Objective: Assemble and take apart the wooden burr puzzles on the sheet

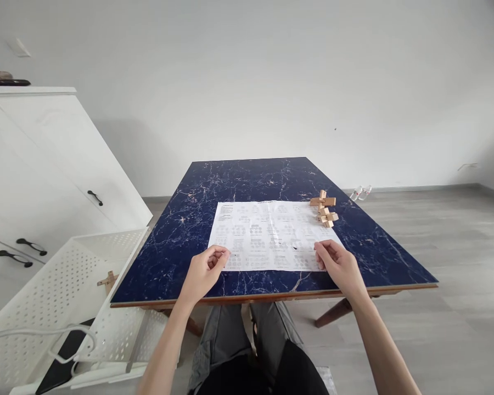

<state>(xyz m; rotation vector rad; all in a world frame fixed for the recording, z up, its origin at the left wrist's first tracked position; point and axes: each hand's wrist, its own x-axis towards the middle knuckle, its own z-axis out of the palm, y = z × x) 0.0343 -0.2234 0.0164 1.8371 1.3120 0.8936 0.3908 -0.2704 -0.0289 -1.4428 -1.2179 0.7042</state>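
Observation:
A large printed instruction sheet [267, 236] lies spread on the dark blue table, with rows of small grey diagrams and a crease down its middle. My left hand [208, 269] pinches its lower left corner between thumb and curled fingers. At the lower right edge, my right hand [341, 266] has its thumb and fingers closed on the paper. Two wooden interlocking puzzles sit by the sheet's upper right corner: a cross-shaped one [328, 202] farther back, and a smaller knot of blocks [328, 219] nearer me, partly over the paper.
The marbled table [239, 181] stands before a white wall. Clear plastic bottles [360, 192] show beyond its right edge. On the left are a white cabinet [57, 159] and a perforated white bin [53, 285] with a wooden piece [107, 281] and a white cable [37, 331].

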